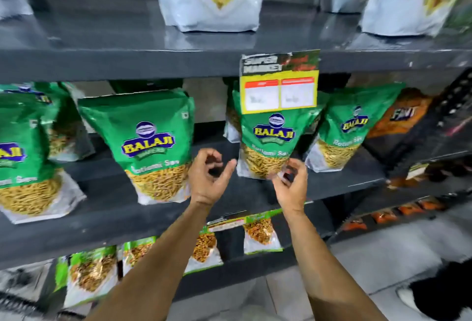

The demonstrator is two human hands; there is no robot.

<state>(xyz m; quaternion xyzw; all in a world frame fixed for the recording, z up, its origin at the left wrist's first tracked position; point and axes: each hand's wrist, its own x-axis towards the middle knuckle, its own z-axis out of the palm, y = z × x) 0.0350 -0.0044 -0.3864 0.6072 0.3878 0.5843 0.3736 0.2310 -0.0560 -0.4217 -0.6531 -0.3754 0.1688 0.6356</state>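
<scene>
**Item:** bag (268,141). Green sev pouch, standing on the middle shelf (107,193), its top hidden behind the price card (279,83) that hangs from the shelf above. A like pouch, the left bag (150,147), stands apart from it. Another, the right bag (342,131), stands just beside it.

**Right hand** (292,185): fingers and thumb curled at the bag's lower right corner. Blur hides whether they pinch the corner or only touch it.

**Left hand** (208,180): loosely curled and holding nothing, in the gap between the left bag and the bag, near the bag's lower left edge.

**Risks, as judged:**
- A hold on one bottom corner alone would likely let the bag swing or slip out, since slick film gives poor purchase.
- Pulled straight up, the bag's top would catch the price card and could bend it or knock it off.
- Pulled forward at the base, the bag could tip backwards.
- Dragged sideways, it could topple the right bag.
- A hard squeeze would crush the brittle contents.

**Remedy, as judged:** bring the left hand onto the opposite edge, then draw the bag out low and level.
</scene>
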